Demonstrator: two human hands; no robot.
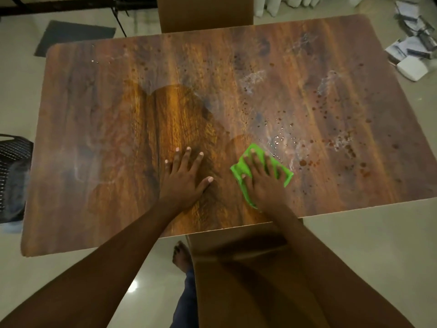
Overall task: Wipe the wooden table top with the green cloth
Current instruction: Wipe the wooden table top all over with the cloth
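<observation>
Green cloth (246, 170) lay bunched flat on the wooden table top (118, 110), near the front edge, right of centre. Right hand (263, 179) pressed down on it, palm flat, fingers spread open over the fabric, not clenched around it; cloth stuck out on both sides of the hand. Left hand (186, 175) rested bare on the wood just beside, also open and flat, fingers splayed, holding nothing. It looked like a brace for the lean.

Surface was unevenly done. Dark spots (316, 107) and whitish smears (254, 79) covered the right half, with water droplets (279, 138) just beyond the cloth's far edge. Left and centre looked cleaner, though glare blurred some of it.

Judgement: wiping was under way, much of the right side still to do. To do it well, keep the palm flat so the whole cloth bears on the wood, sweep out through the droplets toward the spotted right side in overlapping passes, and refold when one face is soiled. The far right corner would need a longer reach.

Chair (205, 13) stood at the far side; papers (413, 43) lay scattered on the floor beyond.
</observation>
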